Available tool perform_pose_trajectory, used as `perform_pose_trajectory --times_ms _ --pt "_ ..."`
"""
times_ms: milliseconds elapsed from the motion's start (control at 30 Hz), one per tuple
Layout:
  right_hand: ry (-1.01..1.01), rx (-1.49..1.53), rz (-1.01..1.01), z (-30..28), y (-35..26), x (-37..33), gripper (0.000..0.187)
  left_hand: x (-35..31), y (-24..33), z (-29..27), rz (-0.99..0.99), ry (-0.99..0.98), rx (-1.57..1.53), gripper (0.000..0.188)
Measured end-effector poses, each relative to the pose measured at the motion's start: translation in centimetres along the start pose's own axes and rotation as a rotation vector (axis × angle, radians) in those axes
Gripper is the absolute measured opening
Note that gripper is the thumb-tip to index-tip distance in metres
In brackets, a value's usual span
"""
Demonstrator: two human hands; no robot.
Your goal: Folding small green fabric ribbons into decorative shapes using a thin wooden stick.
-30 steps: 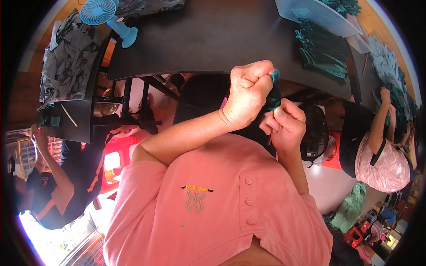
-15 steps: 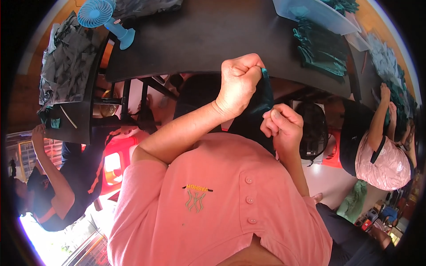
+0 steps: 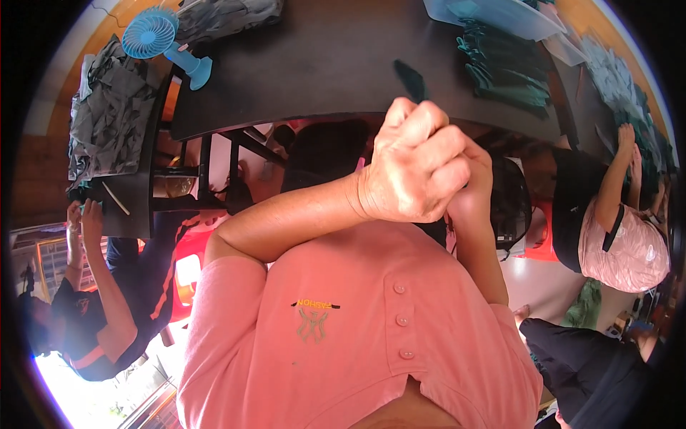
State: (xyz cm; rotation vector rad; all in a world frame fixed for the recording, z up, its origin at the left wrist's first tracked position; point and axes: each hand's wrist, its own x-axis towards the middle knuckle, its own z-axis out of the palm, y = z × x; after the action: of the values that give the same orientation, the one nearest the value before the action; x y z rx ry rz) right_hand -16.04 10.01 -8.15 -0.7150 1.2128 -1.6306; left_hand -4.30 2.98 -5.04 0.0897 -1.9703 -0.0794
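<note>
My left hand (image 3: 418,161) is closed in a fist in front of my chest, with a strip of dark green cloth (image 3: 410,79) sticking up above it toward the table. Pressed against its right side is my right hand (image 3: 477,182). That hand looks curled, but the left fist covers most of its fingers, so what it holds is hidden. Beyond my hands lies the black table (image 3: 321,64). A stack of dark green cloth pieces (image 3: 504,71) rests on its right part.
A clear plastic bin (image 3: 500,18) stands at the back right. On the left are a blue fan (image 3: 150,33) and grey cloth piles (image 3: 111,118). One person (image 3: 100,314) works at far left, another (image 3: 622,239) at right. A red stool (image 3: 187,275) stands left.
My hands have come together from apart, the left moving right and down. The cloth stretched between them now sticks up above the left fist. The person at left has both hands raised.
</note>
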Motion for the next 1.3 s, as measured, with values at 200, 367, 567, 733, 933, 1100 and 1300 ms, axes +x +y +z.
perform_pose_trajectory --times_ms 200,367,567,733,933,1100,1300 --pt "0.093 0.089 -0.04 0.9 -1.7 2.2 0.011 -2.7 0.1 1.0 -0.034 -0.007 -0.069 0.019" --pt "0.072 -0.096 -0.25 0.6 -0.8 2.3 0.011 -5.4 -1.3 1.0 -0.386 -0.061 -0.281 0.022" --pt "-0.072 -0.158 -0.359 -0.6 -0.2 1.9 0.018 -1.8 -3.9 -2.1 -0.941 0.125 -0.668 0.044" --pt "-0.086 -0.163 -0.289 0.1 0.3 1.8 0.019 0.2 -4.8 -0.9 -1.15 0.202 -1.195 0.024" --pt "-0.127 -0.152 -0.207 -2.1 2.8 0.4 0.019 1.5 -4.1 -1.4 -1.239 0.332 -1.208 0.018" --pt "-0.096 -0.137 -0.303 -1.4 3.8 -0.3 0.019 1.4 -3.7 -0.8 -1.208 0.268 -1.082 0.018" --pt "0.002 -0.164 -0.478 -0.6 4.0 -1.0 0.021 1.6 -3.4 -1.1 -1.133 0.24 -1.037 0.015"
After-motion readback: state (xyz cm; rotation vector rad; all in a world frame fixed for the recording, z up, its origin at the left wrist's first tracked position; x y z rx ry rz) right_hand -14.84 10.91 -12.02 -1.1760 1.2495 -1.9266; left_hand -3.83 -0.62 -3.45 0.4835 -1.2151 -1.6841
